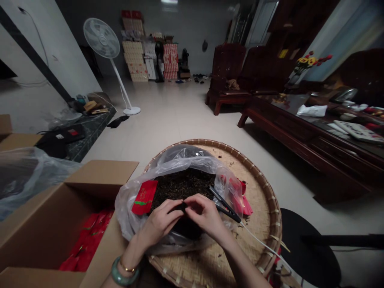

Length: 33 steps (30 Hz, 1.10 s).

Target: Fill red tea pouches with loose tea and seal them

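My left hand (162, 221) and my right hand (205, 215) meet over an open clear plastic bag (129, 204) of dark dried leaves that look like loose tea (186, 184). Both hands are closed, thumb and fingers pinching a small dark clump of tea leaves (183, 206) between them. A red packet (145, 197) with a green stripe leans on the bag's left side. Just right of my right hand lies a black hair straightener-like tool (228, 206) with a white cord. Red wrappers (244, 198) rest beyond it, partly behind the plastic.
The bag stands on a round woven bamboo tray (255, 232). To the left is an open cardboard box (39, 228) holding several red packets (90, 236). A black round stand base (312, 252) is at the right. Farther off are a white fan (102, 38) and a dark wooden table (285, 132).
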### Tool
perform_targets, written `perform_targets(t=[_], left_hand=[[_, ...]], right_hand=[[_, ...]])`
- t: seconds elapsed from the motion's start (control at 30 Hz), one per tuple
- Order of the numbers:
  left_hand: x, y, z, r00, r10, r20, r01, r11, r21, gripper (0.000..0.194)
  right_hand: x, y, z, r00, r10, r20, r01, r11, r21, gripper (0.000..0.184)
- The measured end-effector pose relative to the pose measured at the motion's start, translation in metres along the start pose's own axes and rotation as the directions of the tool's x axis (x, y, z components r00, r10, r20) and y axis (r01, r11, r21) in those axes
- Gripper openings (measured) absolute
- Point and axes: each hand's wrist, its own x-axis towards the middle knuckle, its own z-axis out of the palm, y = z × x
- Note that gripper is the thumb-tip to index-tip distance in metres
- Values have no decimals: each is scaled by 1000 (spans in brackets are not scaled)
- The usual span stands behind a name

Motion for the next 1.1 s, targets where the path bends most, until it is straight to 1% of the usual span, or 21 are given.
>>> perform_targets(t=[0.1,0.2,0.3,0.37,0.43,0.47,0.53,0.57,0.6,0.67,0.73,0.77,0.87,0.93,1.0,1.03,1.1], left_hand=[[-1,0,0,1000,0,-21,0,1000,-12,22],[-1,1,-1,999,5,-33,-6,1000,-19,21],[-3,0,0,998,7,-68,-9,1000,-25,20],[-7,-2,5,994,-28,-102,21,998,-66,18],[-10,-5,11,983,-124,-133,102,981,-165,16],[-11,-7,15,970,-201,-139,165,957,-237,18],[-11,-11,21,921,-368,-131,297,877,-377,29],[-11,-12,23,897,-428,-115,345,837,-425,31],[-9,-13,25,878,-469,-101,377,805,-457,29],[-6,-13,26,859,-504,-88,403,772,-491,15],[-2,-13,27,838,-537,-98,418,747,-517,13],[-1,-12,27,825,-556,-102,429,733,-529,14],[1,-9,27,783,-615,-97,477,692,-541,16],[3,-8,28,743,-662,-102,517,663,-542,18],[5,-6,29,703,-702,-114,543,633,-552,19],[6,-5,30,693,-712,-117,545,622,-562,20],[9,-4,32,689,-715,-116,534,610,-586,20]], right_hand=[[-4,2,-4,1000,-18,-21,16,997,-70,15],[-7,1,-7,997,-47,65,58,983,-174,15],[-9,2,-7,986,-59,155,99,958,-269,12],[-8,4,-6,984,-55,170,103,952,-287,5],[-8,8,-4,982,-63,177,110,956,-273,5],[-7,10,-3,982,-71,177,116,959,-260,6],[-7,17,0,985,-91,149,124,965,-233,7],[-7,20,2,988,-98,119,123,968,-219,6],[-7,25,4,992,-100,82,115,973,-200,7],[-7,33,7,997,-76,14,77,987,-141,18],[-7,40,10,999,-41,-26,39,995,-89,27],[-7,42,11,999,-27,-36,25,997,-76,25],[-6,45,10,997,8,-81,-13,998,-54,4],[-6,44,8,991,44,-124,-48,999,-23,10],[-5,43,8,987,74,-141,-72,997,19,13],[-4,42,8,987,86,-133,-80,995,51,13],[-3,41,9,989,108,-98,-94,986,135,11]])
